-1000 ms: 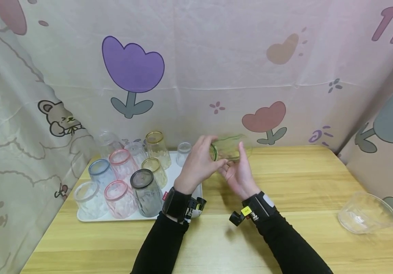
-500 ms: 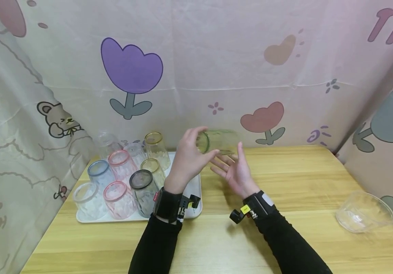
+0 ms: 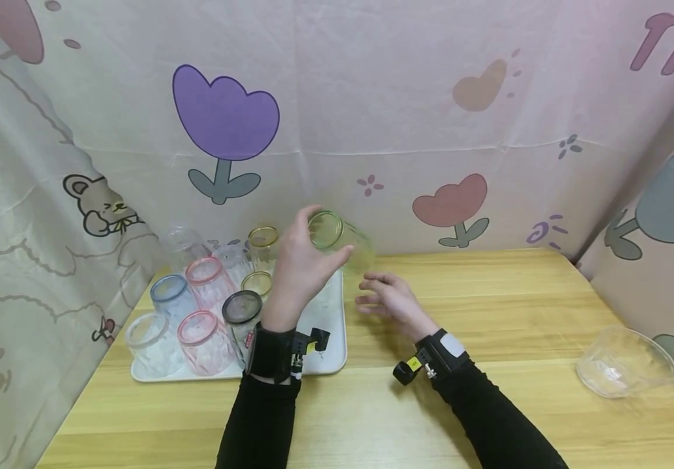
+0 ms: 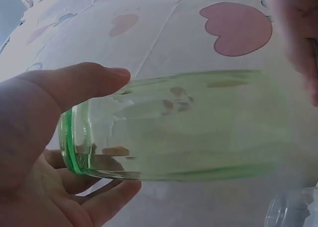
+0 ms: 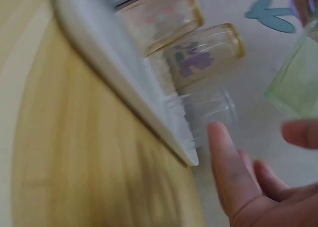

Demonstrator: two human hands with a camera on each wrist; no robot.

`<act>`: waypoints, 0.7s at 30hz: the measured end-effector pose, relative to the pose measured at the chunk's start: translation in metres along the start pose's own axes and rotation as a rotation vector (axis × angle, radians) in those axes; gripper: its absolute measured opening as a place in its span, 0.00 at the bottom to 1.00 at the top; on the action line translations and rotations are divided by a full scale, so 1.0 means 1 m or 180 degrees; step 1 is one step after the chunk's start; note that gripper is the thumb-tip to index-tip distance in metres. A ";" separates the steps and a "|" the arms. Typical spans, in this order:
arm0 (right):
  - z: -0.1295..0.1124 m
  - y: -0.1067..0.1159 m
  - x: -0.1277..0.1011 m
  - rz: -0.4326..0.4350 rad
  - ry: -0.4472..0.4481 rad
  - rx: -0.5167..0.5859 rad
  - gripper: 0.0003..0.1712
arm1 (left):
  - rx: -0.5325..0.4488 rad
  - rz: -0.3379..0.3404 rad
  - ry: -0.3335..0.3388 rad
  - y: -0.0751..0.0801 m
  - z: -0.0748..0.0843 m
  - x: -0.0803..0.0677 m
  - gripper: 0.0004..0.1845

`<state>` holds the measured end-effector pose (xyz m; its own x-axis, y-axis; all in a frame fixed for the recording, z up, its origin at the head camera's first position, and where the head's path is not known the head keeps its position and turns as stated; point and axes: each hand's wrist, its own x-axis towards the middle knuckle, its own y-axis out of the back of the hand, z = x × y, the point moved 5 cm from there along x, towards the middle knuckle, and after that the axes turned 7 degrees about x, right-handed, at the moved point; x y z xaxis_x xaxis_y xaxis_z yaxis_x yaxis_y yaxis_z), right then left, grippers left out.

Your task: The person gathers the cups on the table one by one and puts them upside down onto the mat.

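My left hand [image 3: 296, 273] grips a pale green clear glass [image 3: 356, 247] by its thick-ringed end, thumb on one side and fingers on the other. The glass is tilted in the air over the right back part of a white tray [image 3: 332, 326], its far end slanting down to the right. In the left wrist view the green glass [image 4: 198, 122] lies across the picture, with nothing seen inside it. My right hand [image 3: 392, 301] holds nothing; its fingers are loosely bent, below and apart from the glass, right of the tray.
On the tray's left and middle stand several glasses: a grey one [image 3: 242, 312], pink ones [image 3: 202, 339], a blue one [image 3: 173, 296], yellow ones [image 3: 263, 244] and clear ones. A clear bowl-like container [image 3: 624, 371] stands at the table's right. A printed curtain [image 3: 343, 98] hangs behind.
The left hand has carried the green glass left from between both hands to over the tray, tilting it downward. The right hand has come away from the glass, its fingers now turned leftward.
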<state>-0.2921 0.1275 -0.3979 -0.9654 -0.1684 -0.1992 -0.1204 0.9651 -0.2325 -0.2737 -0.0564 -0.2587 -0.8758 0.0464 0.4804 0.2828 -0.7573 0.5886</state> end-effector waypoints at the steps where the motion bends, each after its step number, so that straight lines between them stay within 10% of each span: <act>1: 0.002 -0.002 0.000 -0.0052 0.0030 -0.0191 0.32 | 0.0038 0.0004 0.0038 0.001 0.000 0.000 0.45; 21: 0.030 -0.025 -0.007 -0.0399 -0.0137 -0.1180 0.34 | 0.0491 -0.0436 0.0197 0.001 -0.009 0.000 0.42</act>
<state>-0.2751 0.0985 -0.4188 -0.9282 -0.2903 -0.2327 -0.3199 0.9421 0.1005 -0.2767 -0.0626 -0.2642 -0.9311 0.0983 0.3512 0.2119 -0.6378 0.7405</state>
